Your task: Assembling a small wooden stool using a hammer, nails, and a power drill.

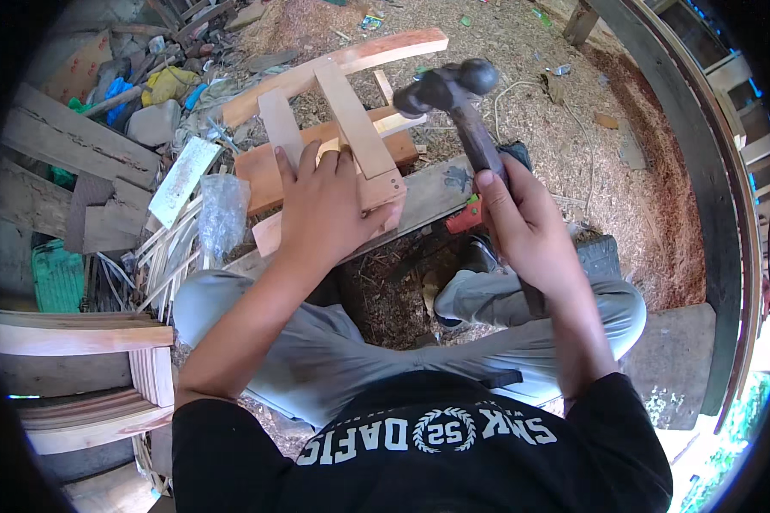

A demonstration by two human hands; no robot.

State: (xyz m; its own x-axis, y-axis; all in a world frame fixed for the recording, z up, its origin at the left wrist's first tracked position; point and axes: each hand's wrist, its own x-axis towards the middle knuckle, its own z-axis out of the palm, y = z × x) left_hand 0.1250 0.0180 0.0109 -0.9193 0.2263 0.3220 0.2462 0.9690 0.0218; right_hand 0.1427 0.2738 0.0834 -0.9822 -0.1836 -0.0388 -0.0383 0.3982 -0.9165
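Note:
My right hand is wrapped round the handle of a hammer, thumb along the shaft. The dark metal head is raised, above and to the right of a small frame of pale wood pieces. On that frame lies my left hand, gripping it with the fingers over the wood and the thumb against the end block. Two small dark spots show on the block's corner. Below the frame runs a grey board, partly hidden by the frame and my left hand. A red tool or handle rests by the board, near my right wrist.
Past the frame lies a long curved plank on sawdust-covered ground. Stacked timber stands at left, near a clear plastic bag and thin wood strips. A thin cord curls at right, before a long wooden beam.

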